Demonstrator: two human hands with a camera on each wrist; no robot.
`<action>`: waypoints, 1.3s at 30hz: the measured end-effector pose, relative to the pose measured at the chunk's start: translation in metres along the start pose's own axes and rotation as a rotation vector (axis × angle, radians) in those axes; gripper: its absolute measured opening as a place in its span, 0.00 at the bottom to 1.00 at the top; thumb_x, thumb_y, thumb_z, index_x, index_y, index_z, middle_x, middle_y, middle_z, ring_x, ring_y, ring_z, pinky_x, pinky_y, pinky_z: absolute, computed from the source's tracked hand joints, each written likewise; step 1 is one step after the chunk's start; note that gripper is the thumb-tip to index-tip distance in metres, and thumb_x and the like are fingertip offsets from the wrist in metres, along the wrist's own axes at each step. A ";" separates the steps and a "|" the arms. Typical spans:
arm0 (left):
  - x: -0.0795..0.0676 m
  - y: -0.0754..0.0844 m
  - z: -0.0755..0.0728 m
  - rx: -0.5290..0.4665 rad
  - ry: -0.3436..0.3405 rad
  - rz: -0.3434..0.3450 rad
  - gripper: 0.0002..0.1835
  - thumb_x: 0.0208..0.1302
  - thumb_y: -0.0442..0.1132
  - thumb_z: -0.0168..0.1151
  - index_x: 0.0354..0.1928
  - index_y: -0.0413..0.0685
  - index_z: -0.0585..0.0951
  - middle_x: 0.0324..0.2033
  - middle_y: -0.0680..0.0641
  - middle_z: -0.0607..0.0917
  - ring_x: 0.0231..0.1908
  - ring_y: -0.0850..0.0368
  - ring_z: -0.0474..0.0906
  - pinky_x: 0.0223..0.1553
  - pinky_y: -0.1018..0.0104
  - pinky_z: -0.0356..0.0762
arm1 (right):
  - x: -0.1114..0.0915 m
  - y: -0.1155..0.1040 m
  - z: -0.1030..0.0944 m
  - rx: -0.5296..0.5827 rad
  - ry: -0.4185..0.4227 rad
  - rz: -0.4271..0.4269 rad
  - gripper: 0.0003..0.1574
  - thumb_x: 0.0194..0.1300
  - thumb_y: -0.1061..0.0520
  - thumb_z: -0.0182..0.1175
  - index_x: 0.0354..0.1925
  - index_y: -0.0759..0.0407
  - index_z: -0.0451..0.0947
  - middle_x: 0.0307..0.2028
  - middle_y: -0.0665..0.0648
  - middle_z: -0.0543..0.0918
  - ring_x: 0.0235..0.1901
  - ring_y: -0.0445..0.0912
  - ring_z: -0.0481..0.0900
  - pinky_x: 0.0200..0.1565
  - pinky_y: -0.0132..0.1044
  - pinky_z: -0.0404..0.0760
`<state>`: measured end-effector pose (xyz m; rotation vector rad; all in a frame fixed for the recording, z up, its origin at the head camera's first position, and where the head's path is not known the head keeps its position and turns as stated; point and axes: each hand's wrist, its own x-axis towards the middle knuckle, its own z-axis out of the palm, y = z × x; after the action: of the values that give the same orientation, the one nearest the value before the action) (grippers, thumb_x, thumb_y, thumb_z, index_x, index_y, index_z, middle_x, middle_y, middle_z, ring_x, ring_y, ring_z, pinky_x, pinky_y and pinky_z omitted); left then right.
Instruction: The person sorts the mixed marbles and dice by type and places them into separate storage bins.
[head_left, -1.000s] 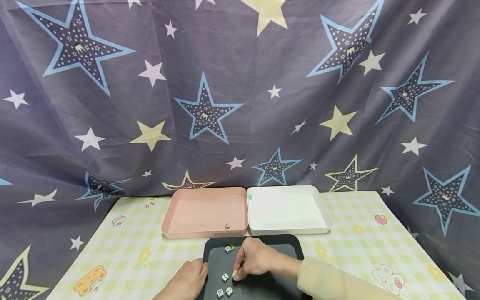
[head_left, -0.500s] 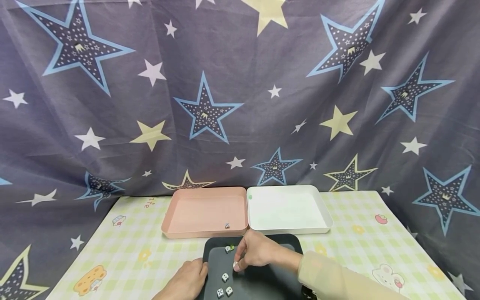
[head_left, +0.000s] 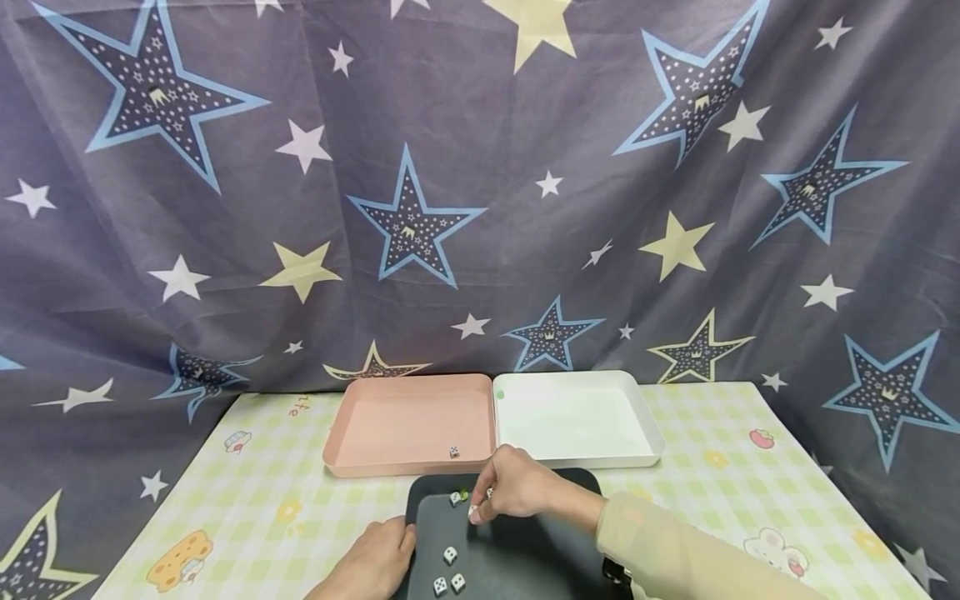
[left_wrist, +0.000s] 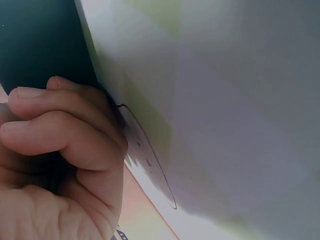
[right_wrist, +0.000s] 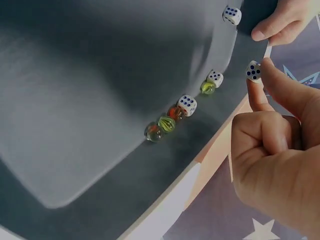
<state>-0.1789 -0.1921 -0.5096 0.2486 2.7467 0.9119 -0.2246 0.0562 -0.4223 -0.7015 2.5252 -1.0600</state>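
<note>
My right hand [head_left: 517,487] pinches a white die [right_wrist: 253,71] between thumb and index finger, raised over the dark grey tray [head_left: 543,575]. Blue pips show on the die in the right wrist view. At the tray's left rim, my left hand [head_left: 372,557] holds the edge, its fingers [left_wrist: 75,107] curled against the outer wall. Near that side lie several loose dice [head_left: 450,555]. Along the far wall, a green marble [right_wrist: 208,87] sits beside one die [right_wrist: 215,77]. Another die [right_wrist: 187,105] lies in a row with reddish [right_wrist: 176,113], green [right_wrist: 166,123] and clear marbles [right_wrist: 153,132].
Behind the dark tray, a pink tray [head_left: 420,417] with one die [head_left: 454,452] stands against a white tray [head_left: 573,417] holding a green marble [head_left: 500,395]. A checked cloth [head_left: 247,500] covers the table. A star-patterned curtain [head_left: 480,108] hangs behind.
My right hand has lifted the pinched die and moved it toward the far side of the dark tray. The left hand has stayed at the rim.
</note>
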 end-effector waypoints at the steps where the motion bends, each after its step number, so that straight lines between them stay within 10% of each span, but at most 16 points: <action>1: 0.000 0.000 0.000 -0.006 -0.002 0.005 0.19 0.82 0.40 0.46 0.30 0.45 0.79 0.20 0.49 0.77 0.24 0.56 0.75 0.30 0.55 0.76 | 0.001 0.000 -0.001 -0.003 0.003 0.001 0.10 0.50 0.63 0.83 0.24 0.54 0.90 0.24 0.43 0.86 0.30 0.38 0.78 0.33 0.35 0.78; 39: 0.025 -0.041 0.021 0.001 0.020 0.040 0.17 0.81 0.42 0.49 0.31 0.51 0.81 0.24 0.53 0.81 0.28 0.59 0.78 0.33 0.49 0.78 | 0.023 -0.001 -0.017 0.003 0.107 0.015 0.07 0.53 0.62 0.82 0.27 0.55 0.90 0.27 0.46 0.87 0.29 0.41 0.77 0.32 0.36 0.76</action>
<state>-0.2005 -0.2072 -0.5549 0.2976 2.7701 0.9287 -0.2510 0.0525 -0.4122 -0.6401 2.6141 -1.1246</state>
